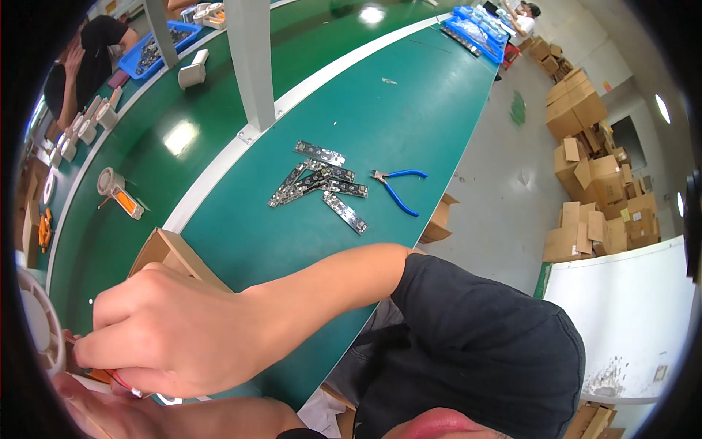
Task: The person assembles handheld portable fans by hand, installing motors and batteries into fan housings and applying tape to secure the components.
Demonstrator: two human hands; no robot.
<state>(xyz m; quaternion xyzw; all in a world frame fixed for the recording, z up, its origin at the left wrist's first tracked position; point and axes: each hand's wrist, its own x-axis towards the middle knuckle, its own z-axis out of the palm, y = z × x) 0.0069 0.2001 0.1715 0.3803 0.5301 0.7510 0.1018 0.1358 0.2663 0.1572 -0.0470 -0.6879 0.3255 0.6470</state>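
At the lower left, my right hand (172,329) is closed, its fingertips bent down beside a white handheld fan (45,329) with a round ringed head. What the fingertips pinch is hidden behind the hand. A thin red wire (121,380) with a small white plug shows right under my right thumb. My left hand (102,413) lies below, at the picture's rim, its fingers curled against the fan's lower part and partly hidden. Behind my right hand stands an open cardboard box (179,256).
Several narrow circuit boards (318,175) lie piled on the green table (395,124), beside blue-handled cutting pliers (398,190). A grey post (252,66) rises from the white rail. Beyond it, an open fan with an orange cell (124,197) rests on the green belt. A co-worker (88,58) sits opposite.
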